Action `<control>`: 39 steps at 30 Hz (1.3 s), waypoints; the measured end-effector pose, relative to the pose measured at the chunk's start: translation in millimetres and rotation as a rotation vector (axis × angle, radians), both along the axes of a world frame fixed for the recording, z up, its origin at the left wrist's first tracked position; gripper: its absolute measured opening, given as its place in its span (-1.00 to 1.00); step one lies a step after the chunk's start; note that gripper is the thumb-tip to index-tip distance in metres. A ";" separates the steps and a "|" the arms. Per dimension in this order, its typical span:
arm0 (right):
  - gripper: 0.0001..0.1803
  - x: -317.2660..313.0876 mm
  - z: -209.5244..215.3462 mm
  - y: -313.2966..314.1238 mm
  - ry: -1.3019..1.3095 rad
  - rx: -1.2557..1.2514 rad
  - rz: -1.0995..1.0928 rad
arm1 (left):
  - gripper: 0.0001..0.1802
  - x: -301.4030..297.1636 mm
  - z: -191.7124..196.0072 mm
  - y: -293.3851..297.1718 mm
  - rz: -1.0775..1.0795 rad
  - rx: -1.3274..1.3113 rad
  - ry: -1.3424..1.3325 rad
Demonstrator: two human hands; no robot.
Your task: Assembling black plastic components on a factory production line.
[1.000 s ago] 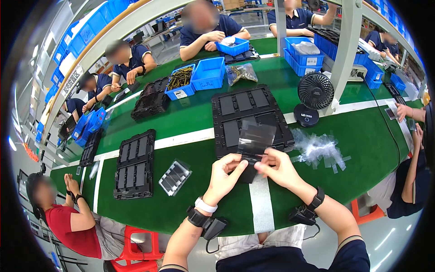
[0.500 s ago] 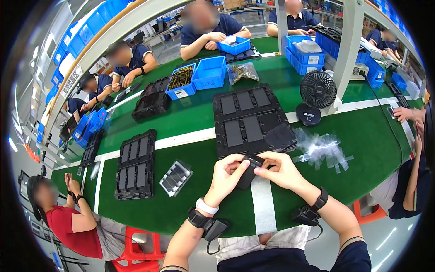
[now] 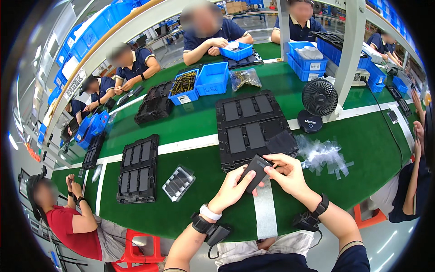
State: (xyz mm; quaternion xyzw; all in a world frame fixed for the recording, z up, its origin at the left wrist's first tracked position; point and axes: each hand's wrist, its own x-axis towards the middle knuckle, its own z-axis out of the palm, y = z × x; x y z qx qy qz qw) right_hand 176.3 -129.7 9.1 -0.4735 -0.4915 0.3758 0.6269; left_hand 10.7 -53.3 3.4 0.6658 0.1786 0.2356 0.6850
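Observation:
A flat black rectangular block (image 3: pixel 257 174) with rounded edges, perhaps a device casing, is held up over the near edge of the black tray stack. My left hand (image 3: pixel 232 187) grips its left side, the thumb lying on the broad face and fingers underneath. At the upper right end, my right hand (image 3: pixel 288 174) pinches the same block between thumb and fingers. Just beyond my hands lies the large black tray stack (image 3: pixel 222 156), with dark flat rectangular pieces in its slots. Beside my right hand is a heap of clear plastic film strips (image 3: pixel 322 155).
Left of me lie a clear plastic case (image 3: pixel 178 183) and a black slotted tray (image 3: pixel 137 168). A small black fan (image 3: pixel 319 105) stands by the white post (image 3: pixel 348 59). Farther back are blue bins (image 3: pixel 212 78) and a bag of small parts (image 3: pixel 245 79). Several people sit around the green table.
The block has turned so more of its broad face shows, and it has tilted diagonally. My left fingers have shifted beneath it. The whole view has moved slightly.

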 end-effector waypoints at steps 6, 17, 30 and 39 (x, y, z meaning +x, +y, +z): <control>-0.62 1.9 9.4 -7.0 -0.457 0.174 -0.099 | -0.65 -0.9 15.3 -5.3 -0.025 -0.053 0.008; -0.60 -1.8 1.3 -5.3 -0.460 0.234 -0.106 | -0.69 3.3 11.4 -12.5 0.054 -0.076 -0.028; -0.76 10.6 -8.6 7.3 0.405 -0.245 0.234 | -0.76 0.8 7.2 -3.8 0.104 0.219 0.130; -0.62 15.6 -4.2 6.5 -0.552 -0.142 0.019 | -0.73 -3.1 3.8 -1.5 -0.021 0.064 0.228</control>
